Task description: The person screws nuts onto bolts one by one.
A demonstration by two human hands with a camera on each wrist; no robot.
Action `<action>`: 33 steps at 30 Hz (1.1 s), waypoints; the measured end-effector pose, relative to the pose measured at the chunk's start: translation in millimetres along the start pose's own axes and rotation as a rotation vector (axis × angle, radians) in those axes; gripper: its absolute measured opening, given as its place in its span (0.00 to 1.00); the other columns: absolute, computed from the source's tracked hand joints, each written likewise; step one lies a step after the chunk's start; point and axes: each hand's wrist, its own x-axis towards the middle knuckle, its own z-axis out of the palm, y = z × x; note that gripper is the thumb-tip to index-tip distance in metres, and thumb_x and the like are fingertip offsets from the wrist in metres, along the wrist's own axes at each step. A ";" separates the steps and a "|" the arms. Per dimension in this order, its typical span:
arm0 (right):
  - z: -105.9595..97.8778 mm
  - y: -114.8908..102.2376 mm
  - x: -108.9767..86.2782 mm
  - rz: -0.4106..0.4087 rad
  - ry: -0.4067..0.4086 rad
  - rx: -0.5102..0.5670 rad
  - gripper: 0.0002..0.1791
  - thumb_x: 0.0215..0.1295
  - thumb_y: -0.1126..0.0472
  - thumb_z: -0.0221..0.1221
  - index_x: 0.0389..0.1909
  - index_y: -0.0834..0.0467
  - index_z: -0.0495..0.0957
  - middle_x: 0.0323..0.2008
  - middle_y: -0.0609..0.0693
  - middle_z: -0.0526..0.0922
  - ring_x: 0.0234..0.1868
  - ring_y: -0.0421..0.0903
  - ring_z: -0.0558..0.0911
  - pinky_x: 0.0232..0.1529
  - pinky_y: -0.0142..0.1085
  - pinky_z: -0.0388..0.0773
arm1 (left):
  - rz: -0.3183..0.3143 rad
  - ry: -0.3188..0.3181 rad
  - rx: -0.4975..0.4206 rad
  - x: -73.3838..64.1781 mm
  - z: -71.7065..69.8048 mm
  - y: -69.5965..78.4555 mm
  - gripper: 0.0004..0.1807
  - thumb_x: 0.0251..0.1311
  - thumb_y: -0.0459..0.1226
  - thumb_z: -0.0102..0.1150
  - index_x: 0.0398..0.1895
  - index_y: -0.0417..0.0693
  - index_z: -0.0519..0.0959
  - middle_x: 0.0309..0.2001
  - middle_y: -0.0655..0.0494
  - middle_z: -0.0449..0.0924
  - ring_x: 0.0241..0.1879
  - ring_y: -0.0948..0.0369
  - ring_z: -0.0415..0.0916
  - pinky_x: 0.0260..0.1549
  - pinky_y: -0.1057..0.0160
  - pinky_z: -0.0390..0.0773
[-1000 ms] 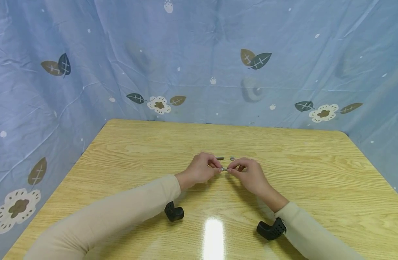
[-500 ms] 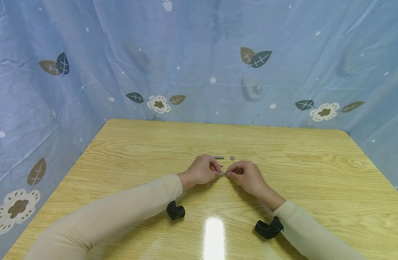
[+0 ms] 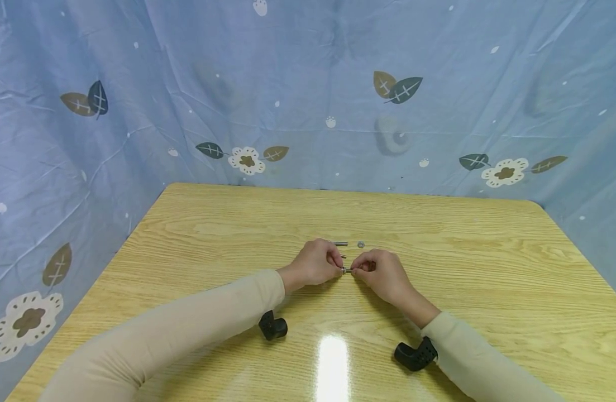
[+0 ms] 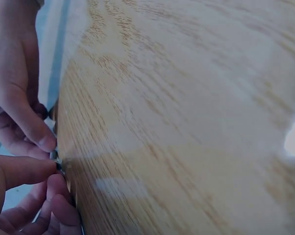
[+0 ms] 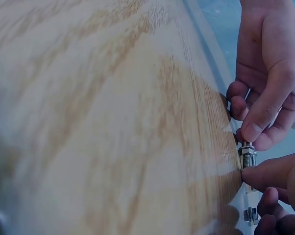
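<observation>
My left hand [image 3: 316, 262] pinches one end of a small silver bolt [image 5: 246, 160] beside its nut, between thumb and fingertips. From the other side, the thumb and fingers of my right hand [image 3: 385, 273] pinch the threaded shank. A hex nut [image 5: 247, 150] shows on the thread between the two hands in the right wrist view. The bolt lies roughly level, just over the wooden table [image 3: 227, 223]. Fingertips cover both of its ends. In the left wrist view the hands nearly meet, and the bolt is mostly hidden.
Behind the hands lies another bolt [image 3: 340, 243], with a loose nut [image 3: 361, 244] to its right. A thinner metal shank [image 3: 343, 257] pokes out beside the left fingers. A blue patterned curtain [image 3: 308, 100] hangs behind the table. Black wrist mounts [image 3: 416, 355] sit under both forearms.
Both hands have drawn slightly nearer to me with the bolt, uncovering the thinner shank behind the left fingers. Over the last half second they have hardly moved.
</observation>
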 end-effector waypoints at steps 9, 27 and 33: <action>-2.8 1.4 -1.6 -0.001 0.020 -0.001 0.02 0.60 0.65 0.65 0.32 0.58 0.86 0.28 0.48 0.81 0.29 0.40 0.74 0.32 0.32 0.72 | 0.012 -0.009 -0.014 -0.9 -1.7 -1.3 0.04 0.54 0.29 0.66 0.26 0.44 0.80 0.26 0.56 0.79 0.25 0.65 0.74 0.27 0.70 0.73; -16.7 9.1 -3.7 0.000 0.069 0.010 0.11 0.59 0.67 0.66 0.44 0.59 0.83 0.36 0.54 0.82 0.27 0.44 0.71 0.25 0.32 0.67 | 0.065 0.081 0.125 2.6 -18.2 -6.6 0.04 0.56 0.30 0.66 0.35 0.46 0.84 0.30 0.57 0.80 0.34 0.62 0.75 0.45 0.57 0.76; -17.8 9.4 -1.5 0.017 0.062 0.010 0.12 0.59 0.66 0.66 0.45 0.59 0.83 0.38 0.55 0.82 0.29 0.44 0.72 0.27 0.33 0.68 | 0.120 0.097 0.231 5.8 -18.9 -6.9 0.06 0.56 0.31 0.67 0.37 0.45 0.84 0.31 0.56 0.82 0.33 0.62 0.76 0.41 0.59 0.77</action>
